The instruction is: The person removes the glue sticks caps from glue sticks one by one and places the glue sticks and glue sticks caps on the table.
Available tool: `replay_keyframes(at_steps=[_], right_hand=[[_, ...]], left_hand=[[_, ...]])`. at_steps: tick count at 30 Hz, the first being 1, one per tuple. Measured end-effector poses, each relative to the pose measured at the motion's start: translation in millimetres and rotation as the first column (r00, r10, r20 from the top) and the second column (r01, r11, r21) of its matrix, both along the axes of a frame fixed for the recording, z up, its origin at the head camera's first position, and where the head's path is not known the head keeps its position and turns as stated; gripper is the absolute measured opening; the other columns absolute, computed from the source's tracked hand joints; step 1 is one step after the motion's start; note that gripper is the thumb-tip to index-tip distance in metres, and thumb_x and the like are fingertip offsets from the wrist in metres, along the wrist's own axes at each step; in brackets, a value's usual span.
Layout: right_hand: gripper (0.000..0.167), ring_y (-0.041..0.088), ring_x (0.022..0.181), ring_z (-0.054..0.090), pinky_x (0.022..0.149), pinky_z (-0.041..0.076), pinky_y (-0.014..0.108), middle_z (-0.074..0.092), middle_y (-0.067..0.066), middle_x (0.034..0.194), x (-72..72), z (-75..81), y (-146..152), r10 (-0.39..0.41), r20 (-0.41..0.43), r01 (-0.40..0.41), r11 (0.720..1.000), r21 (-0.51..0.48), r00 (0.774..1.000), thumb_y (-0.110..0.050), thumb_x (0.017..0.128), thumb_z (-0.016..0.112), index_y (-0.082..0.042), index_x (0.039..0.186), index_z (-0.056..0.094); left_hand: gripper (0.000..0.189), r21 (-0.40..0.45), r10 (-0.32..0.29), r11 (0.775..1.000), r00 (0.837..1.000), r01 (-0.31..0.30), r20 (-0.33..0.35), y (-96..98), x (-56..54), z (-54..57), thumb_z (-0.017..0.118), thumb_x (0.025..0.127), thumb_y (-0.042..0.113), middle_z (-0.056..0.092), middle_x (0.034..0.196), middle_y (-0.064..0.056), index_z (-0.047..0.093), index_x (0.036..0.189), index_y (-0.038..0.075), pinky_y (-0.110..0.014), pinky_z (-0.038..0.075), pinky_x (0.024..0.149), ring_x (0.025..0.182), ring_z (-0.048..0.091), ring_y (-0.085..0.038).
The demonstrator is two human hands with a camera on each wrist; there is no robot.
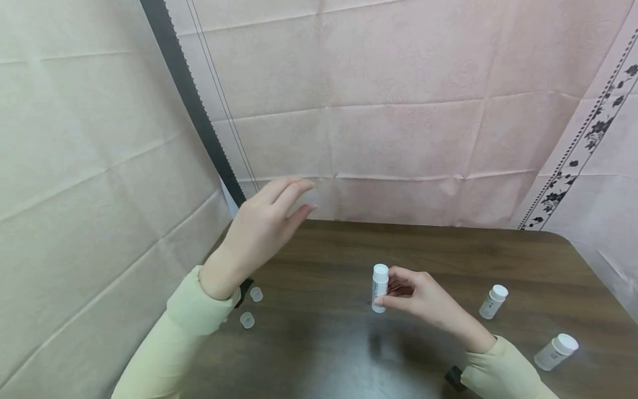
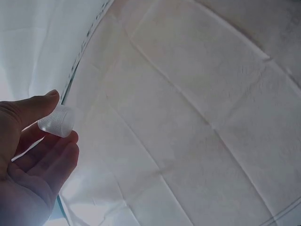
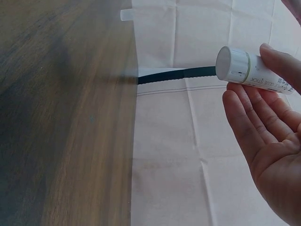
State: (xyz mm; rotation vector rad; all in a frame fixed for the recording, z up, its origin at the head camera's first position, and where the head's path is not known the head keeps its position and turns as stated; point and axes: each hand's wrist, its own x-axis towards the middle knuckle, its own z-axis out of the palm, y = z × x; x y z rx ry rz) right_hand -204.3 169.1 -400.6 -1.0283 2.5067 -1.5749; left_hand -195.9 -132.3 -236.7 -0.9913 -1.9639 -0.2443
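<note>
In the right wrist view my right hand (image 1: 423,296) holds a white glue stick (image 3: 256,70) between thumb and fingers. In the head view that glue stick (image 1: 380,288) is upright, a little above the table. My left hand (image 1: 264,221) is raised near the back left of the table. Its thumb and fingers pinch a small translucent ribbed cap (image 2: 57,121), which the head view hides behind the hand. Two similar clear caps, a farther one (image 1: 256,294) and a nearer one (image 1: 246,320), lie on the table beside the left sleeve.
On the right of the dark wooden table (image 1: 309,343) stand two more white glue sticks, one farther back (image 1: 493,302) and one nearer the right edge (image 1: 556,352). Pale cloth (image 1: 399,138) hangs behind the table and along its left side.
</note>
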Motion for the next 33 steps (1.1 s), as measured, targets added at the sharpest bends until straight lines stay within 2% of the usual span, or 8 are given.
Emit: replay_keyframes(at_steps=[7, 12, 18, 27, 33], right_hand=[[0.028, 0.013, 0.087, 0.069, 0.081, 0.056, 0.029, 0.071, -0.006, 0.091, -0.6, 0.4, 0, -0.008, -0.006, 0.008, 1.000, 0.005, 1.000, -0.024, 0.086, 0.082, -0.012, 0.107, 0.068], [0.029, 0.012, 0.086, 0.068, 0.080, 0.056, 0.029, 0.071, -0.006, 0.091, -1.0, 0.2, -1, -0.010, -0.003, 0.010, 1.000, 0.013, 1.000, -0.023, 0.086, 0.082, -0.012, 0.107, 0.068], [0.028, 0.012, 0.086, 0.068, 0.080, 0.056, 0.028, 0.071, -0.005, 0.091, -0.3, -1.8, 1, -0.009, 0.003, 0.009, 1.000, 0.016, 1.000, -0.023, 0.086, 0.082, -0.012, 0.107, 0.067], [0.025, 0.013, 0.087, 0.069, 0.079, 0.056, 0.028, 0.071, -0.005, 0.091, 0.0, -2.4, 2, -0.014, 0.024, 0.013, 1.000, 0.010, 1.000, -0.022, 0.087, 0.081, -0.012, 0.106, 0.067], [0.025, 0.013, 0.087, 0.069, 0.080, 0.056, 0.028, 0.071, -0.005, 0.091, -0.7, -1.7, 3, -0.024, 0.022, 0.023, 1.000, 0.012, 0.999, -0.021, 0.087, 0.081, -0.012, 0.106, 0.068]], left_hand=[[0.035, 0.075, 0.020, 0.997, 1.000, -0.022, 0.023, -14.2, 6.7, -0.5, 0.079, 0.088, 0.007, 0.068, 0.116, -0.014, 0.066, 0.119, -0.001, -0.037, 0.055, 0.091, 0.105, 0.067, -0.028], [0.037, 0.139, 0.075, 0.987, 0.996, -0.082, 0.053, -29.9, 9.2, -9.0, 0.079, 0.088, 0.009, 0.069, 0.116, -0.014, 0.065, 0.121, -0.001, -0.039, 0.054, 0.094, 0.109, 0.066, -0.028], [0.040, 0.221, 0.142, 0.962, 0.984, -0.163, 0.108, -52.9, 11.6, -18.9, 0.080, 0.087, 0.010, 0.069, 0.115, -0.015, 0.065, 0.122, -0.001, -0.043, 0.053, 0.093, 0.107, 0.066, -0.029], [0.040, 0.284, 0.235, 0.917, 0.955, -0.279, 0.180, -90.3, 20.1, -30.7, 0.081, 0.086, 0.007, 0.069, 0.115, -0.014, 0.067, 0.123, 0.001, -0.044, 0.051, 0.092, 0.109, 0.065, -0.029], [0.039, 0.266, 0.302, 0.890, 0.915, -0.371, 0.267, -114.0, 20.6, -46.3, 0.081, 0.085, 0.007, 0.069, 0.111, -0.017, 0.067, 0.121, 0.001, -0.049, 0.052, 0.088, 0.102, 0.066, -0.033]])
